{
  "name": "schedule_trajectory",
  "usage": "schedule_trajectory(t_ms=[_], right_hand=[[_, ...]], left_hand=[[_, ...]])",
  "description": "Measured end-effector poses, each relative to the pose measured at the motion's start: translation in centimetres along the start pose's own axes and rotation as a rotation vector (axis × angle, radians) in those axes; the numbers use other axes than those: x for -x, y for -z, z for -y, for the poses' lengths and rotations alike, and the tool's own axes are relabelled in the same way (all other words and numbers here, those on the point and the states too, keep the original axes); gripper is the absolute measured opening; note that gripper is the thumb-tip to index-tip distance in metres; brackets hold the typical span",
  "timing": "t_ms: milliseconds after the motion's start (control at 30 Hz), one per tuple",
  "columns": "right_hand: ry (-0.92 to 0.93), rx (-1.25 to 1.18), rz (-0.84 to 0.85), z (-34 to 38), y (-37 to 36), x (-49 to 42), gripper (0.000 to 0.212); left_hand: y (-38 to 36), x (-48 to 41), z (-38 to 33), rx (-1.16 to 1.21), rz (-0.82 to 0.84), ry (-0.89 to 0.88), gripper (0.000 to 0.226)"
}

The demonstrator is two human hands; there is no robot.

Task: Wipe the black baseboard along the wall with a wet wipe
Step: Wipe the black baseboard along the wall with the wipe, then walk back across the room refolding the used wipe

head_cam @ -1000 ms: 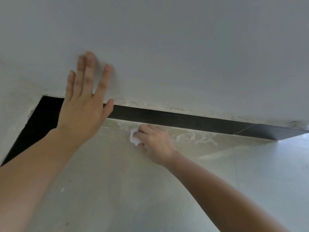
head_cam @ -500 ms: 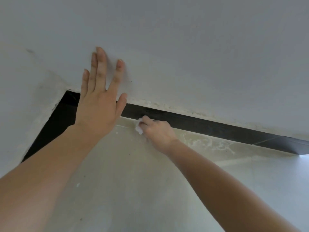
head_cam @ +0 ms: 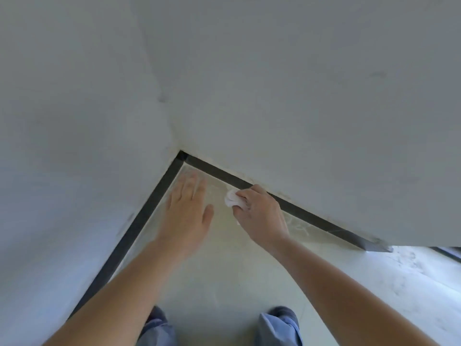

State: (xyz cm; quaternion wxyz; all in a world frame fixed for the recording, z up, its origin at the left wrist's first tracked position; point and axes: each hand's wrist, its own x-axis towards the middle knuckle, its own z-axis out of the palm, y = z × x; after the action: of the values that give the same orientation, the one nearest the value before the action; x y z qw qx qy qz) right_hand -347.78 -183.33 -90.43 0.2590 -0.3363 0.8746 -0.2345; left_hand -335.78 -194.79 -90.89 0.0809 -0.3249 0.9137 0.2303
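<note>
The right grip grasps a wet wipe, fingers curled over it. The wipe is a crumpled white wad protruding at the grip's 10 o'clock, at the foot of the baseboard where it meets the floor. Whether the wipe touches the black face or only the floor edge cannot be determined.

The left grip is released, with straight fingers together and the palm down over the floor at 9 o'clock of the right grip. It is motion-blurred, so contact with the floor cannot be determined.

The baseboard is a narrow, flat black strip with a dull sheen. It runs from the room corner at 11 o'clock down toward 4 o'clock. A second run leaves the same corner toward 7 o'clock.

The floor is smooth, pale and greenish-grey. Whitish swirled residue lies beside the baseboard at 3 o'clock of the right grip. A bright patch lies at 4 o'clock.

Both walls are matt pale grey, with rough whitish edges above the baseboard.

Dark shoes and blue trouser cuffs stand at 6 o'clock.
</note>
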Motion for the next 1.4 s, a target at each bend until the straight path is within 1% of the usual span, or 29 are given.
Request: schedule_trajectory(t_ms=[100,200,300,433,533,633,800,933,1000,1100,1200,1333,1400], right_hand=[[0.014,-0.035,0.006,7.2,6.2,3.7,0.02],[0.079,-0.042,0.055,14.0,12.0,7.8,0.021],[0.208,-0.057,0.121,19.9,17.8,12.1,0.024],[0.437,-0.03,0.263,27.4,23.6,18.6,0.02],[0.603,-0.005,0.38,33.4,25.6,24.0,0.02],[0.762,0.011,0.515,39.5,25.8,30.6,0.019],[1.016,0.055,0.737,47.8,21.9,43.3,0.017],[1.2,0.146,0.919,53.5,16.2,54.9,0.013],[1.281,0.172,1.0,56.4,12.8,61.3,0.014],[1.323,0.114,1.093,61.0,6.4,71.5,0.015],[1.296,0.057,1.185,64.1,0.3,81.6,0.016],[1.302,0.065,1.296,67.7,-6.1,93.1,0.013],[1.329,0.058,1.322,70.0,-9.1,97.9,0.012]], left_hand=[[7.9,5.8,-2.7,0.054,0.015,0.075,0.056],[15.8,11.7,-5.6,0.14,-0.028,0.156,0.053],[22.8,18.8,-8.3,0.229,-0.113,0.258,0.049],[30.1,30.0,-11.2,0.25,-0.24,0.46,0.047],[34.4,38.1,-12.6,0.254,-0.393,0.612,0.047],[36.9,46.3,-13.2,0.241,-0.502,0.747,0.046],[37.1,61.2,-12.0,0.415,-0.713,1.039,0.043],[35.7,74.1,-9.2,0.57,-0.873,1.258,0.04],[35.0,81.1,-7.3,0.587,-0.938,1.338,0.04],[34.0,91.7,-3.7,0.567,-0.991,1.439,0.041],[32.5,101.9,-0.7,0.61,-1.03,1.525,0.04],[31.5,114.1,3.4,0.637,-1.096,1.632,0.039],[31.8,119.3,5.8,0.672,-1.168,1.672,0.036]])
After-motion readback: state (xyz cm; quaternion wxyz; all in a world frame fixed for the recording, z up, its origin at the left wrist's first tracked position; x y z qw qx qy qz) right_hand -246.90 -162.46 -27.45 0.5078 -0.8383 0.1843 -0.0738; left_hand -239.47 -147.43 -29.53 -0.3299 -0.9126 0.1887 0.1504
